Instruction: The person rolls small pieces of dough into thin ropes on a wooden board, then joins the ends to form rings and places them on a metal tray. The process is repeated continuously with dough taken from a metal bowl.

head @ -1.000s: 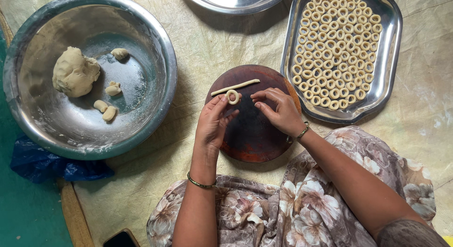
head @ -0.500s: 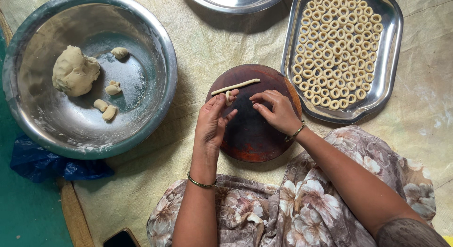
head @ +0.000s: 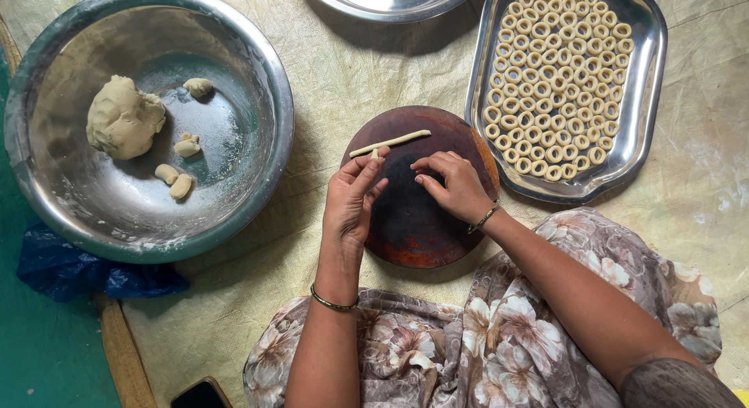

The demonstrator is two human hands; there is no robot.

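The left hand [head: 353, 196] pinches a small bit of dough [head: 375, 152] at its fingertips over the round wooden board [head: 413, 221], just below a thin dough strip [head: 389, 143]. The right hand [head: 452, 183] hovers close by, fingers curled, holding nothing. Shaping looks underway; closing the bit into a ring like those on the tray [head: 644, 135] calls for both hands' fingertips.

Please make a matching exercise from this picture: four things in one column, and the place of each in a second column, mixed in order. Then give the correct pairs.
Things
1. big dough lump
2. dough rings
3. thin dough strip
4. blue plastic bag

Places
A. on the round wooden board
B. in the rectangular steel tray
C. under the near rim of the bowl
D. inside the large steel bowl

Pairs: 1-D, 2-B, 3-A, 4-C
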